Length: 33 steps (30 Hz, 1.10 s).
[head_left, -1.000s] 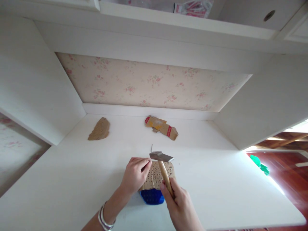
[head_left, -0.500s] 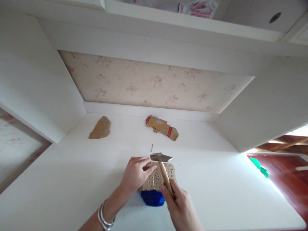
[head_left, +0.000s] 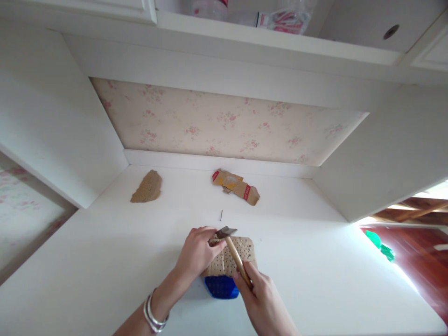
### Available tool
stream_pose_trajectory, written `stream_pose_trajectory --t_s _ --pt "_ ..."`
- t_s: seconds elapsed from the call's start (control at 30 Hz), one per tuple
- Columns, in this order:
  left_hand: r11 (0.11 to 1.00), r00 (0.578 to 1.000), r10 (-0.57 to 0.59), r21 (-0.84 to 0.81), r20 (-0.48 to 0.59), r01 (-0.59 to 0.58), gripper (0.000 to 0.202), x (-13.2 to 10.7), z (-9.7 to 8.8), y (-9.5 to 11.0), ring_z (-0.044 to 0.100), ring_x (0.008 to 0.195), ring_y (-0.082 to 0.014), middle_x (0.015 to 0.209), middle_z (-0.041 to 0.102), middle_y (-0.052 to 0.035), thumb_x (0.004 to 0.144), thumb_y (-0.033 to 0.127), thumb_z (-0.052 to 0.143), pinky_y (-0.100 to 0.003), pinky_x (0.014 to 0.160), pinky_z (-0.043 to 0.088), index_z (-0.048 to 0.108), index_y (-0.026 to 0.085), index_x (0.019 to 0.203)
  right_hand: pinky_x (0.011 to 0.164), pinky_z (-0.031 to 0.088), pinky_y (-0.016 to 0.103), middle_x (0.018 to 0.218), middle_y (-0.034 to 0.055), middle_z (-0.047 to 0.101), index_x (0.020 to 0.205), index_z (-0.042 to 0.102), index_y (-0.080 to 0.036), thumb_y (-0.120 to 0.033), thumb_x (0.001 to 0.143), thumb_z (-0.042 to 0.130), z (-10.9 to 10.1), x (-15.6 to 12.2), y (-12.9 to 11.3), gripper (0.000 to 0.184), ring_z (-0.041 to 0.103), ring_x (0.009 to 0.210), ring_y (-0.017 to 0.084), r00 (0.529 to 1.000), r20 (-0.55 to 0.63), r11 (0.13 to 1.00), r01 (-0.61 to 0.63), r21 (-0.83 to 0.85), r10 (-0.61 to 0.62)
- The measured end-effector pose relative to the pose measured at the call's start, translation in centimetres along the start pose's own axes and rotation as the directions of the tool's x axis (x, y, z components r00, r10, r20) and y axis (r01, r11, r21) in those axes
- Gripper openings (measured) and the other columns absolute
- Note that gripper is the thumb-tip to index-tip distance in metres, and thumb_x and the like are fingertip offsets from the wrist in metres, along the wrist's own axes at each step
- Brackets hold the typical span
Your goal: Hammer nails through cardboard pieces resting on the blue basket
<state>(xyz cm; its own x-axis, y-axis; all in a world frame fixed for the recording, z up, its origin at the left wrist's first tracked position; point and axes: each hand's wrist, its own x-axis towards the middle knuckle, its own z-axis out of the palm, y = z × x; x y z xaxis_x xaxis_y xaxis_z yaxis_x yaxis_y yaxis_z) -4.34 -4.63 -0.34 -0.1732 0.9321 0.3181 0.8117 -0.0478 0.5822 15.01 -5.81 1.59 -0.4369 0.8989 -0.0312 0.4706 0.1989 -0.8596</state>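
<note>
My right hand (head_left: 261,294) is closed around the wooden handle of a hammer (head_left: 235,256). The hammer's metal head sits over the far left part of a piece of cardboard (head_left: 241,249) dotted with many small holes. That cardboard lies on top of a blue container (head_left: 222,287), whose near side shows below it. My left hand (head_left: 199,249) rests at the cardboard's left edge, thumb and fingers drawn together close by the hammer head. Whatever they pinch is hidden. A loose nail (head_left: 221,215) lies on the white surface just beyond.
A torn cardboard strip with red and yellow print (head_left: 238,185) lies near the back wall. Farther left is a brown cardboard scrap (head_left: 147,186). White side panels flank the white tabletop (head_left: 297,270). An open shelf (head_left: 276,39) with plastic-wrapped things hangs above.
The hammer head has shifted left and tilted, now closer to my left hand's fingers. My left hand stays in nearly the same place on the cardboard.
</note>
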Motion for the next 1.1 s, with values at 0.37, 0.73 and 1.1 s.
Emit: stream_pose_trajectory --t_s 0.37,0.73,1.1 --pt "1.0 0.996 0.002 0.0 -0.092 -0.002 0.046 -0.2 0.6 -0.7 0.065 0.104 -0.0247 0.118 0.067 -0.0069 0.074 0.03 0.077 -0.04 0.092 0.051 0.061 0.023 0.116 0.051 0.034 0.024 0.059 -0.0021 0.052 0.071 0.047 -0.023 -0.057 0.093 0.043 -0.1 0.0 0.2 0.04 0.043 0.052 0.014 1.0 -0.003 1.0 -0.003 -0.007 0.003" --pt "0.997 0.997 0.033 -0.071 0.064 -0.029 0.033 2.3 -3.7 -0.6 0.067 0.079 -0.0181 0.088 0.072 -0.003 0.091 0.05 0.051 -0.029 0.073 0.051 0.068 0.022 0.092 0.033 0.019 0.021 0.047 -0.0098 0.031 0.082 0.057 -0.022 -0.065 0.084 0.053 -2.6 -1.4 0.3 0.044 0.026 0.038 0.009 0.957 -0.168 0.939 -0.181 0.292 0.237" --pt "0.943 0.851 -0.064 0.31 0.522 -0.119 0.037 10.4 1.7 -4.9 0.067 0.064 -0.0221 0.069 0.072 -0.0057 0.082 0.056 0.055 -0.028 0.059 0.045 0.067 0.023 0.07 0.03 0.016 0.02 0.046 -0.0103 0.026 0.078 0.056 -0.022 -0.07 0.079 0.056 -2.9 -3.9 2.8 0.049 0.025 0.036 0.008 0.895 -0.23 0.884 -0.28 0.375 0.381"
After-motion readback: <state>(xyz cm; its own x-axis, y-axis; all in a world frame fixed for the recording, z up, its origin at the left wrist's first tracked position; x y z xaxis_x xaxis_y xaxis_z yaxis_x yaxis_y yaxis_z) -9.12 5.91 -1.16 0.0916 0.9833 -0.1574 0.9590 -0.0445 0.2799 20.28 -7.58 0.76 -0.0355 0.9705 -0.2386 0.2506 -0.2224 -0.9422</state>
